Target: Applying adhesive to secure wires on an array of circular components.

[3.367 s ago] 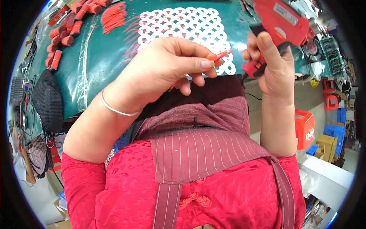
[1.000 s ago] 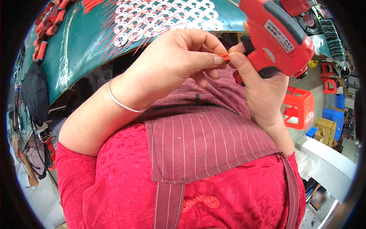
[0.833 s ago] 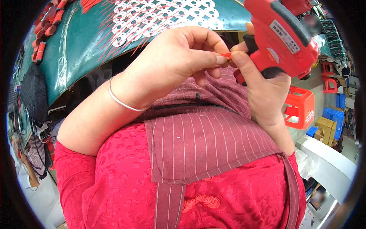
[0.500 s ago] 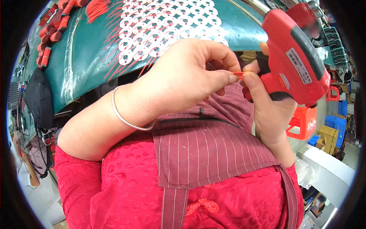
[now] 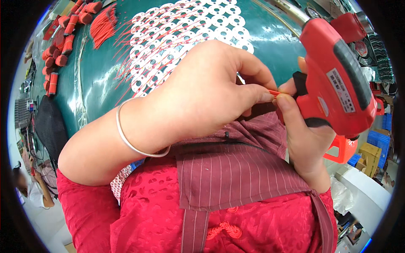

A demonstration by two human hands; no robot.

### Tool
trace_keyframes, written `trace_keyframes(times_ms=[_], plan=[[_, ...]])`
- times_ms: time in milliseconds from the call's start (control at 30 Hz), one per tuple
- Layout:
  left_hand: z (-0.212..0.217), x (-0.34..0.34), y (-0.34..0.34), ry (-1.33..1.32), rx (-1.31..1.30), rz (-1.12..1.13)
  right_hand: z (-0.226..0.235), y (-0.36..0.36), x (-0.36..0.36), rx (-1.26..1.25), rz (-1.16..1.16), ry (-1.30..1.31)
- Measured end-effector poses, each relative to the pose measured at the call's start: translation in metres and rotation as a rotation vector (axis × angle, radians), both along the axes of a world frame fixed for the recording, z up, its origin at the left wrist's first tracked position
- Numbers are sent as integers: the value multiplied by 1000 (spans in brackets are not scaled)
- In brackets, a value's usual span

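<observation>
My left hand (image 5: pixel 211 90) is closed in a pinch on thin red wires (image 5: pixel 274 92), just in front of my body. With its thumb and a finger, my right hand (image 5: pixel 301 126) pinches the other end of those wires. The same right hand also grips a red and black heat gun (image 5: pixel 337 80) with a metal nozzle, which angles toward the far side. Beyond my left hand, rows of white round discs with centre holes (image 5: pixel 221 21) lie on the green table (image 5: pixel 101 90). Red wires lie across many of the discs.
Red wire bundles (image 5: pixel 67 44) and a loose heap of red wires (image 5: pixel 102 27) lie at the far left. A black mesh chair back (image 5: pixel 49 122) stands left. Another red tool (image 5: pixel 349 27) is at the far right. A red stool (image 5: pixel 339 149) and blue crates (image 5: pixel 378 145) stand right.
The view has shifted, showing more of the table. Both hands and the heat gun sit slightly farther right and lower in the picture, still pinching the red wires.
</observation>
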State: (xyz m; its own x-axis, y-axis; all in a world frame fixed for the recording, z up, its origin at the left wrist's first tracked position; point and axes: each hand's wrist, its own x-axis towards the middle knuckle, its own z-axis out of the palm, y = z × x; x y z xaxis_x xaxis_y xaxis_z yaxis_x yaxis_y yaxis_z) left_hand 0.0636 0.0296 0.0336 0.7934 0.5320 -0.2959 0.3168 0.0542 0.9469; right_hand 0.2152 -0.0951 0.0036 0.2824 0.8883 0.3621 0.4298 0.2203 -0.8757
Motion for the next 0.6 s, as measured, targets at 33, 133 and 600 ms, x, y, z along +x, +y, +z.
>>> trace_keyframes(times_ms=[33,133,600], plan=[[-1,1,4,2,69,-9,1,4,2,-21,15,-15],[-4,6,15,-33,247,-34,-1,15,10,24,57,-59],[-16,12,119,-161,1608,52,17,46,38,-240,-201,279]])
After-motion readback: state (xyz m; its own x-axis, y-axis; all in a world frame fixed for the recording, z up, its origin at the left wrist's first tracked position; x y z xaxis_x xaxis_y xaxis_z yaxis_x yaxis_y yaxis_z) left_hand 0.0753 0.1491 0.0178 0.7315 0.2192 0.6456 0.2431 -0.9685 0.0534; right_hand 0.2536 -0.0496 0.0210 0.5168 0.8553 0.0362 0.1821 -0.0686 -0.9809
